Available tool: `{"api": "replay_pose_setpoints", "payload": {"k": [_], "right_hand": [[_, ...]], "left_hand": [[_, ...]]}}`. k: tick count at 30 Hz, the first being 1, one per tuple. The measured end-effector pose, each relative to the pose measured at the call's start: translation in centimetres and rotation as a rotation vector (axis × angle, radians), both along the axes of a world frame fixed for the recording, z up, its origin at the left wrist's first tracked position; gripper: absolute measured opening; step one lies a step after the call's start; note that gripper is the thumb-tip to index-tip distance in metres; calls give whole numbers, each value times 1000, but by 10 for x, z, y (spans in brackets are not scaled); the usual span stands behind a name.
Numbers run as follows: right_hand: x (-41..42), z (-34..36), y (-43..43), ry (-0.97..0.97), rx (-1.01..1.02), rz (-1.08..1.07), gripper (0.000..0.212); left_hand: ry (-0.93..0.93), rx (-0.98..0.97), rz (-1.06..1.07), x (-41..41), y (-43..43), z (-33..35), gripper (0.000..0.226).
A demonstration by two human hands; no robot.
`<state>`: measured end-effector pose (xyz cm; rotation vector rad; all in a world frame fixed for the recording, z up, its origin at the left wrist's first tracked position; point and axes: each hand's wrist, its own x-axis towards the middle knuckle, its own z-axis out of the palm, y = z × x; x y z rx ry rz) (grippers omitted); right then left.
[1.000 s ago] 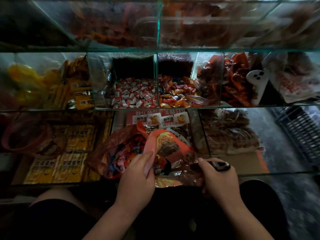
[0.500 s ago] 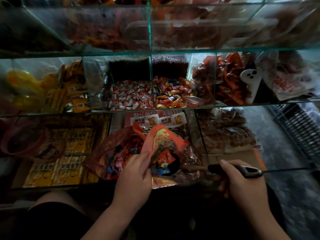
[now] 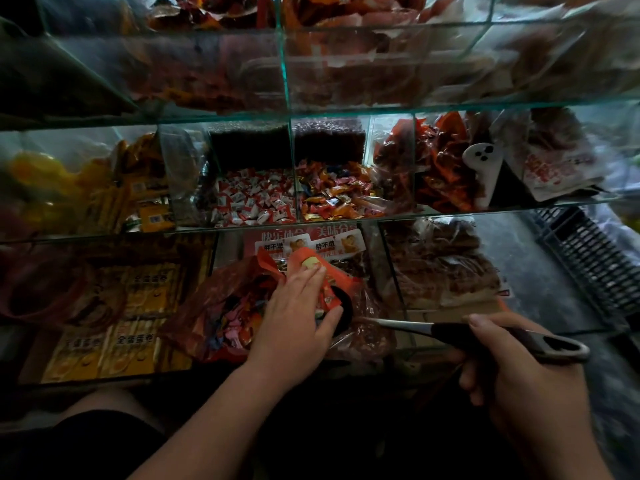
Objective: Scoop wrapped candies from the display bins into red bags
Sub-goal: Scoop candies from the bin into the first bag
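A translucent red bag [image 3: 214, 306] lies open in the lower glass bin, with several wrapped candies inside. My left hand [image 3: 298, 313] rests over its right side, fingers holding a red printed packet or bag flap [image 3: 332, 282]. My right hand [image 3: 512, 372] grips the black handle of a scoop [image 3: 485, 336]; its dark bowl [image 3: 343, 310] sits at the bag mouth, partly hidden by my left hand. Behind, the middle shelf holds red-and-white wrapped candies [image 3: 252, 199] and mixed orange wrapped candies [image 3: 332, 192].
Glass shelves [image 3: 346, 109] and dividers stand in tiers ahead. Yellow packets [image 3: 114, 334] fill the lower left bin, brown bagged snacks [image 3: 440, 268] the lower right. A white scoop [image 3: 481, 171] leans in the middle right bin. A black crate [image 3: 595, 258] sits on the floor at right.
My right hand drew back to the right along the scoop handle, with the bowl staying at the bag. My left hand moved up over the bag's red flap.
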<state>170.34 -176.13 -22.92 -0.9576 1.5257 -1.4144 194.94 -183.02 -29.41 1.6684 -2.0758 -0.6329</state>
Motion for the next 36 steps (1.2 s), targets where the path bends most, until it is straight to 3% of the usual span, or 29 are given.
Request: {"api": "replay_pose_setpoints", "payload": {"k": [6, 12, 25, 27, 29, 31, 36], "right_hand": [[5, 10, -1, -77, -40, -8, 17], [11, 20, -2, -125, -76, -53, 18], [18, 45, -35, -228, -156, -143, 18], [18, 43, -50, -242, -147, -142, 21], [19, 40, -69, -234, -102, -139, 39], [26, 39, -87, -211, -118, -142, 39], [60, 30, -154, -24, -307, -98, 13]], "left_hand": [[-171, 40, -11, -11, -16, 1, 59], [-222, -119, 10, -17, -7, 5, 56], [90, -301, -12, -31, -79, 43, 49], [239, -290, 47, -29, -91, 46, 52], [391, -268, 183, -23, -98, 46, 53], [440, -251, 295, -14, -97, 42, 53], [142, -144, 301, 8, -93, 31, 60]]}}
